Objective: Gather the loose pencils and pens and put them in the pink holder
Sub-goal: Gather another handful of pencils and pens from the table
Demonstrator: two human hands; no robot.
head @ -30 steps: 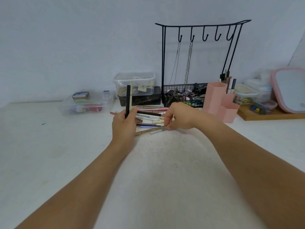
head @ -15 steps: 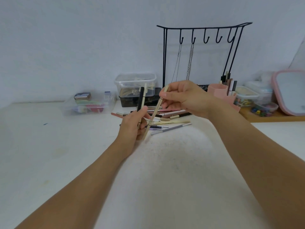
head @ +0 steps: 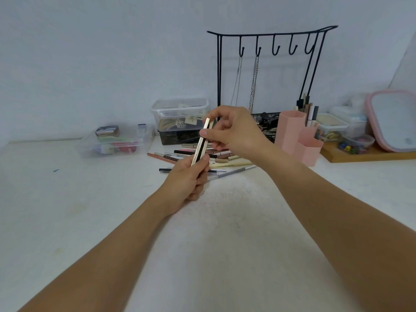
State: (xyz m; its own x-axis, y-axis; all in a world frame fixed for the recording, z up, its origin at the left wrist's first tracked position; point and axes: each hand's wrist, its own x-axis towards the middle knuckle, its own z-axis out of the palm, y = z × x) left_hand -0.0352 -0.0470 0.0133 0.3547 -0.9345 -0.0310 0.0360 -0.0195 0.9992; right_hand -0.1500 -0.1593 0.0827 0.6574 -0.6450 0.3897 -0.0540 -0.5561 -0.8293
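- Head view, both forearms reaching forward over the white worktop [head: 225, 255].
- Held pencils [head: 202, 142]: a thin bundle, one cream-gold and one black, standing nearly upright and tilted slightly right at the top, raised above the worktop.
- Left hand [head: 185, 181]: fingers curled round the lower end of the held pencils, thumb against their side.
- Right hand [head: 234, 130]: thumb and fingertips pinching the upper part of the same bundle, so the pencils run between the two hands, left below and right above.
- Loose pencils and pens [head: 202, 157]: a scattered heap of slim sticks in black, brown, pink, cream and silver, lying flat near the far edge of the worktop, directly behind and under the hands.
- Pink holder [head: 297, 138]: hexagonal pink compartments of stepped height, standing upright to the right of the heap and just beyond the right wrist; a few pens stand in its rear compartment.
- Background items along the far edge: black wire rack [head: 270, 70] with hooks and hanging chains, clear plastic boxes [head: 180, 119], and a pink-rimmed mirror [head: 394, 120] at the far right corner.
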